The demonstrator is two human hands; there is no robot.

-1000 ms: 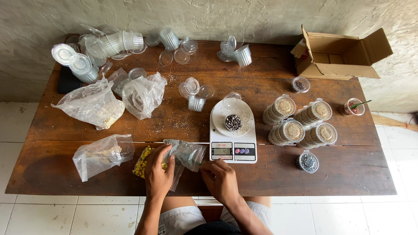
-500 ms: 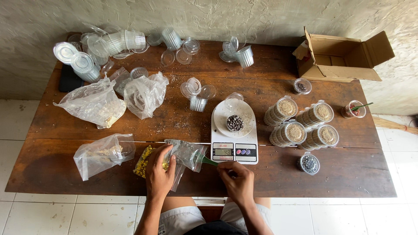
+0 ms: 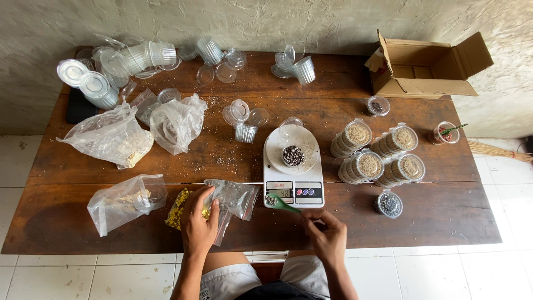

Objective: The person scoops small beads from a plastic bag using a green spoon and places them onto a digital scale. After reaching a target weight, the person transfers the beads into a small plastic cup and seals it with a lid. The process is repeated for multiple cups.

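A green spoon (image 3: 283, 203) is pinched in the right hand (image 3: 327, 236) above the scale (image 3: 293, 172); a seed bag (image 3: 232, 197) is gripped by the left hand (image 3: 199, 222). A cup (image 3: 293, 156) on the scale is partly filled. Four filled stacks (image 3: 380, 155) are finished; empty cups (image 3: 141, 55) remain on the counter (image 3: 66, 216).

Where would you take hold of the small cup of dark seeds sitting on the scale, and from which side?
Judging by its pose, take the small cup by its side wall just under the rim, coming down from above. It stands upright, open and filled on the scale, so a level lift should keep the seeds in. The near side is taken by the right hand with the green spoon; the far side looks freer.
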